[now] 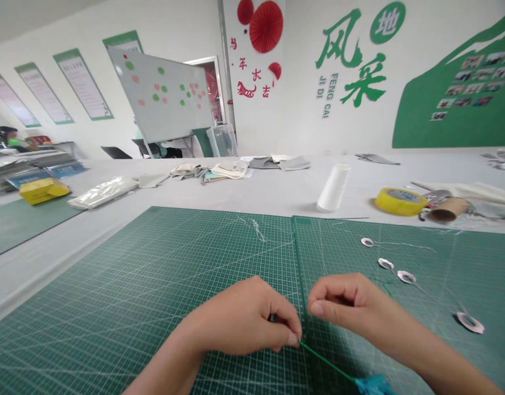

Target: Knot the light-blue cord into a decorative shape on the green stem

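Over a green gridded cutting mat (153, 274), a thin green cord (327, 361) runs from pinching left fingers (289, 317) to a blue bundle (375, 385). Right fingers (332, 285) curl, contents unclear; light, steady tension suits the cord.

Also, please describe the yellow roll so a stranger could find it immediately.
On the pale table, look just beyond the right-hand green mat. The yellow roll lies flat there. Unlike the brown cardboard tube beside it, it is bright yellow.

Green cord (327, 362), taut, with blue bundle (374, 385)
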`<state>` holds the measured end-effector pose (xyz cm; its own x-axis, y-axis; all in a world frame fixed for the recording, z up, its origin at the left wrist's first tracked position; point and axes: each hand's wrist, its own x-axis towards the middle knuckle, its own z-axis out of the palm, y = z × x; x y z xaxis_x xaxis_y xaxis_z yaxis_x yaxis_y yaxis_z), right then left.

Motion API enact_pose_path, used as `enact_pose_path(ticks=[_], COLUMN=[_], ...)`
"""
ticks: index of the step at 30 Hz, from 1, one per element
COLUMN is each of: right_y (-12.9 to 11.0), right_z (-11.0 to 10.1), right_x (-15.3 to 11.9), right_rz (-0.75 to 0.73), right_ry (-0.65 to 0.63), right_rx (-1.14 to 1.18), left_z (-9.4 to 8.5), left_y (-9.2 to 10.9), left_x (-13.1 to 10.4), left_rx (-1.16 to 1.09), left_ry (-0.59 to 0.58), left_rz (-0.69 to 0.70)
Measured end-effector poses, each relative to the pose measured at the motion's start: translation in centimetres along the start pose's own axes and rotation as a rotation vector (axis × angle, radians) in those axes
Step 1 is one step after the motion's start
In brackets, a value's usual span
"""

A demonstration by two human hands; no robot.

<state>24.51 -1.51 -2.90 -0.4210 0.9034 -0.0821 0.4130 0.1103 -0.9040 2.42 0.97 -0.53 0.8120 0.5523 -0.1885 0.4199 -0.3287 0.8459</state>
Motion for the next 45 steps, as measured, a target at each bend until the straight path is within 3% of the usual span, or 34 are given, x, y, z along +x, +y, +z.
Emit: enact_pose_path(ticks=[4, 10, 14, 18, 26, 38, 41, 45], right_y=[-1.4, -1.2, -0.5, -0.1, 0.1, 1.2, 2.1, 3.0], right_z=[0.3, 1.3, 2.1, 3.0, 3.6, 2.3, 1.9, 1.2], right_x=[-1.0, -1.4, -0.9, -0.5, -0.4, 0.6, 1.1, 1.6], right_rz=[-0.118, -0.407, -0.413, -0.364, -0.191, -0.048, -0.032, -0.01], right_ry=[0.177, 0.462, 0.487, 0.486, 0.387, 0.361, 0.343, 0.204], right_rx=[-0.292, -0.681, -0.818, -0.748, -0.458, -0.129, 0.022, 0.194], left_z=[0.2, 0.2, 0.2, 0.2, -0.2, -0.6, -0.6, -0.6], left_y=[0.3, -0.2, -0.9, -1.0, -0.5, 0.2, 0.1, 0.2], left_x=[0.3, 0.9, 1.3, 1.5, 1.4, 0.9, 0.7, 0.3], left_rx=[0.153, 0.171, 0.158, 0.087, -0.117, -0.392, -0.399, -0.411], left_ry=[0.253, 0.494, 0.612, 0.668, 0.632, 0.436, 0.344, 0.159], left_rz=[-0.021, -0.072, -0.09, -0.094, -0.061, -0.062, -0.018, 0.001])
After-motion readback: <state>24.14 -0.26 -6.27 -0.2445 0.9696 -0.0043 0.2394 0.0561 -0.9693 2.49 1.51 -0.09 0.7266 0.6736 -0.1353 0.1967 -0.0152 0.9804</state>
